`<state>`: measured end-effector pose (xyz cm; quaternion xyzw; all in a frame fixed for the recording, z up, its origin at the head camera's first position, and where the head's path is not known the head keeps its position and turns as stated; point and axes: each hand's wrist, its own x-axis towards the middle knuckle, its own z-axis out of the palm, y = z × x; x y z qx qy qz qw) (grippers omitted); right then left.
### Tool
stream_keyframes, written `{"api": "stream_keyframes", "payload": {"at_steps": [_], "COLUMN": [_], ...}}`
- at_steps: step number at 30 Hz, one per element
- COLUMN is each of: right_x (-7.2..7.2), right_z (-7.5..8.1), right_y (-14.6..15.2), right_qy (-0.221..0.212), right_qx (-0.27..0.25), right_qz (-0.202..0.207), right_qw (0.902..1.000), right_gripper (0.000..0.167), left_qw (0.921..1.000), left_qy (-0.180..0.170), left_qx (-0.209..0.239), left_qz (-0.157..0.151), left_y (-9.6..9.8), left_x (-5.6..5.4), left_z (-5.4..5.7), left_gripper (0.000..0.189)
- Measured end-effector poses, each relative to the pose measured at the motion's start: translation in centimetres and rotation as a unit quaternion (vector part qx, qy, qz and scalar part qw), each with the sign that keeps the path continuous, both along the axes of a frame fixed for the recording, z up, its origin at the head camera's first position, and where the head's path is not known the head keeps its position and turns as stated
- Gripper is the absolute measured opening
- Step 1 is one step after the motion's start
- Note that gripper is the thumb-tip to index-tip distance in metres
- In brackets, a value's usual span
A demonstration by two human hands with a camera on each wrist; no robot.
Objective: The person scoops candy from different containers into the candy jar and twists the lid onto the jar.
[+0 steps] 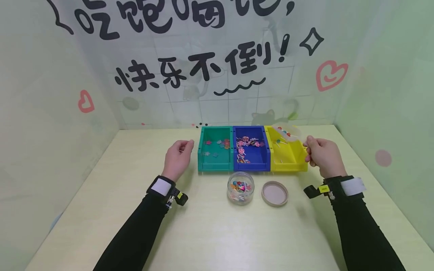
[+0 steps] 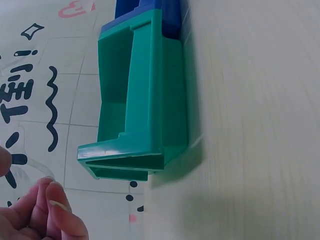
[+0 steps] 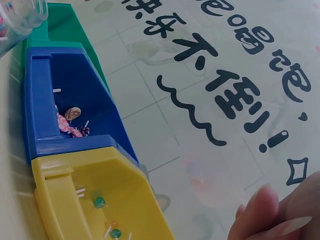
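My right hand point(image 1: 324, 155) pinches the edge of a translucent shallow scoop point(image 1: 295, 132) above the back of the yellow bin point(image 1: 292, 160). Small red and blue bits lie in the scoop; it looks faint and blurred in the right wrist view. Green lollipop charms point(image 3: 99, 202) rest inside the yellow bin. Left of the green bin point(image 1: 216, 166), my left hand point(image 1: 177, 160) hovers with loosely curled fingers point(image 2: 65, 220) and thumb apart, nothing visible between them. Between the two bins stands a blue bin point(image 1: 261, 155) with pink swirl lollipop charms point(image 1: 241, 151). Star-shaped pieces point(image 1: 226, 143) lie in the green bin.
A clear jar point(image 1: 240, 197) of colourful charms stands in front of the blue bin. Its round lid point(image 1: 275, 194) lies beside it on the pale wooden table point(image 1: 217, 237). A printed sheet point(image 1: 145, 109) hangs behind the bins, with pale walls on both sides.
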<state>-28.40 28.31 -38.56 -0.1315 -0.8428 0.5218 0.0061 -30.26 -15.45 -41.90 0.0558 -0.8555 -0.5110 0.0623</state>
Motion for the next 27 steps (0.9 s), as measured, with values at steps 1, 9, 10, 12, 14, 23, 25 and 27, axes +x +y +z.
{"api": "stream_keyframes", "payload": {"at_steps": [1,9,10,12,14,23,25,27], "right_x": [0.1,1.4,1.6,2.0,2.4,4.0,4.3,4.6], "right_z": [0.2,2.3,2.6,3.2,3.6,5.0,5.2,5.4], "right_y": [0.0,0.1,0.1,0.1,0.1,-0.7,-0.9,-1.1], "right_qy": [0.005,0.031,0.033,0.041,0.048,0.082,0.084,0.084], "right_qx": [-0.001,-0.027,-0.031,-0.045,-0.061,-0.159,-0.168,-0.163], "right_qz": [0.000,-0.011,-0.009,-0.006,-0.002,0.014,0.019,0.024], "right_qw": [1.0000,0.9991,0.9989,0.9981,0.9970,0.9838,0.9820,0.9827], "right_gripper": [0.061,0.054,0.054,0.052,0.049,0.040,0.040,0.042], "left_qw": [1.0000,0.9980,0.9972,0.9948,0.9923,0.9745,0.9686,0.9625], "left_qy": [0.003,0.020,0.023,0.028,0.029,-0.006,-0.025,-0.039], "left_qx": [0.006,0.030,0.031,0.033,0.029,0.002,0.003,0.000], "left_qz": [0.001,-0.053,-0.064,-0.092,-0.117,-0.224,-0.248,-0.268], "left_y": [0.0,0.5,0.7,1.0,1.3,3.6,4.1,4.4], "left_x": [0.2,2.1,2.3,2.8,3.4,5.8,6.2,6.6], "left_z": [0.1,0.4,0.4,0.4,0.3,-0.3,-0.5,-0.8], "left_gripper": [0.056,0.049,0.048,0.048,0.048,0.065,0.074,0.083]}}
